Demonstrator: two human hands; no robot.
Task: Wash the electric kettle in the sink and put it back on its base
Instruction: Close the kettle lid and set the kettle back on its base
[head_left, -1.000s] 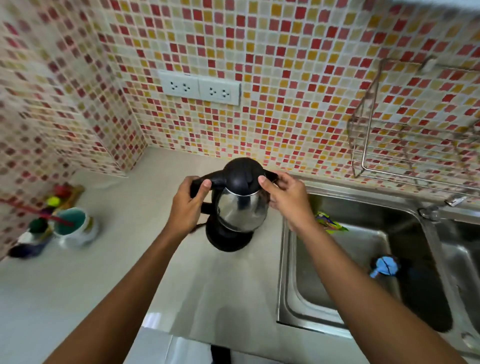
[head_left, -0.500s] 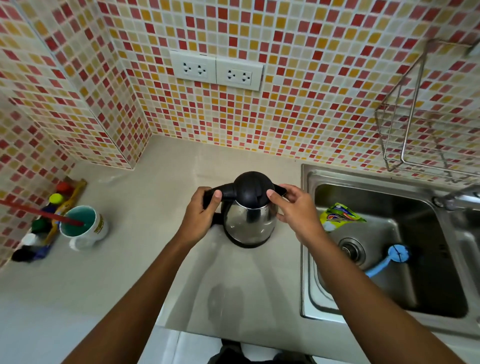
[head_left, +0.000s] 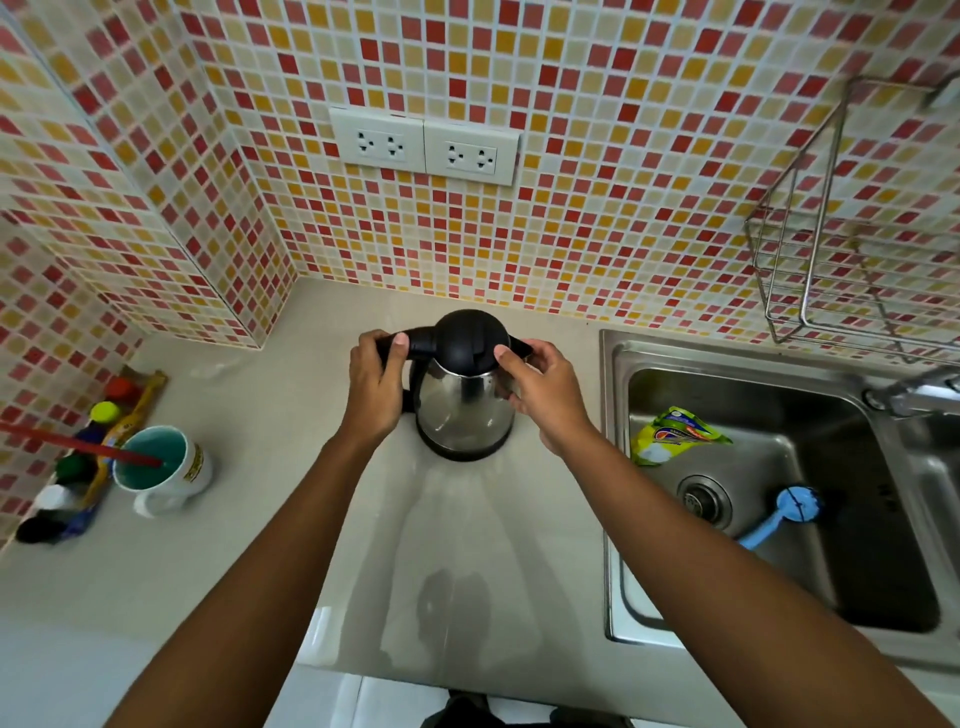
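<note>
The electric kettle (head_left: 464, 405), shiny steel with a black lid and handle, stands upright on its black base (head_left: 464, 453) on the pale counter, left of the sink (head_left: 753, 384). My left hand (head_left: 375, 387) is wrapped around the black handle on the kettle's left side. My right hand (head_left: 543, 395) holds the kettle's right side by the spout, thumb on the lid's edge. The base shows only as a dark rim under the kettle.
In the steel sink lie a yellow-green pouch (head_left: 675, 431) and a blue brush (head_left: 779, 514); the tap (head_left: 914, 392) juts in at right. A wire rack (head_left: 852, 280) hangs above. A white mug (head_left: 163, 470) and small bottles (head_left: 78, 467) stand at left. Wall sockets (head_left: 423, 145) sit behind.
The kettle was held tilted above its base a second ago; it now stands level and low on the base. Both hands keep their hold. My view has shifted left and down.
</note>
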